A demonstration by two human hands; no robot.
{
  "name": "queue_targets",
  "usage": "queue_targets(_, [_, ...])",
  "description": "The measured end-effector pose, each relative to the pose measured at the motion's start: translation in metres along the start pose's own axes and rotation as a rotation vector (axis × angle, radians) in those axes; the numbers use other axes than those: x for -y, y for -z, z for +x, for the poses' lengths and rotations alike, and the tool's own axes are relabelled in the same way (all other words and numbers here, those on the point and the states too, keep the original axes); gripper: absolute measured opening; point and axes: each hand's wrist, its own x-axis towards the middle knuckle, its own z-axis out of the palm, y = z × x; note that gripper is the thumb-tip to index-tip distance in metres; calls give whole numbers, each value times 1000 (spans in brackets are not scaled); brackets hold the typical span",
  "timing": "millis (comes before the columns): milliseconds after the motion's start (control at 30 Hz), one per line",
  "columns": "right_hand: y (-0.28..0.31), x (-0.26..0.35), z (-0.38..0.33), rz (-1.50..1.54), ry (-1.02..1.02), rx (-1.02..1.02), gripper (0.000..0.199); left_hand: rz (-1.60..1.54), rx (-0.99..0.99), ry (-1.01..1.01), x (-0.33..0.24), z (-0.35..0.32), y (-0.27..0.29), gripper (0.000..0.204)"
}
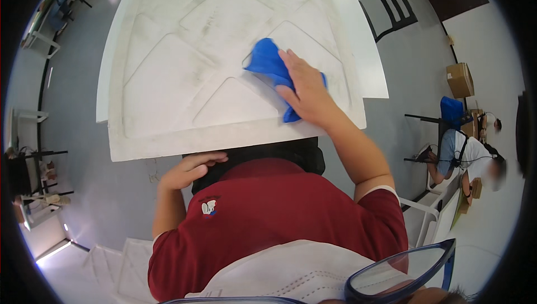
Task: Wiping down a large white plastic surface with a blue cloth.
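Note:
A large white panel (162, 102) with raised lines, a rim and grey smudges lies in front of me on a white table (373, 74). A crumpled blue cloth (265, 58) is on its right half. My right hand (305, 86) presses the cloth against the panel, fingers over it and thumb to the left; part of the cloth is under the palm. At my lap, just below the panel's near edge, my left hand (193, 170) rests with fingers stretched out on something black (268, 152), which the panel partly hides.
A black slatted chair (391, 7) stands right of the table. Farther right, another person (475, 150) sits near cardboard boxes (460, 80). More white panels (131, 265) are at the lower left. Tables and chairs line the left side.

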Motion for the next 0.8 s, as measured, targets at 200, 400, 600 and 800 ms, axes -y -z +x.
queue_targets(200, [24,-7,3,396,-32,-161,59,134,52,25,-65,-37,-6,64])
queue_targets(400, [68,-131,-34,-179,-265,-472,50,352,-265,-215,-136,12,-31,67])
queue_targets(600, [55,-203,-59,-468,-593,-445,51,1288,-96,-302,-151,122,-45,66])
queue_targets(800, [51,-199,-61,-384,-578,-536,45,1676,29,-263,-116,183,-53,61])
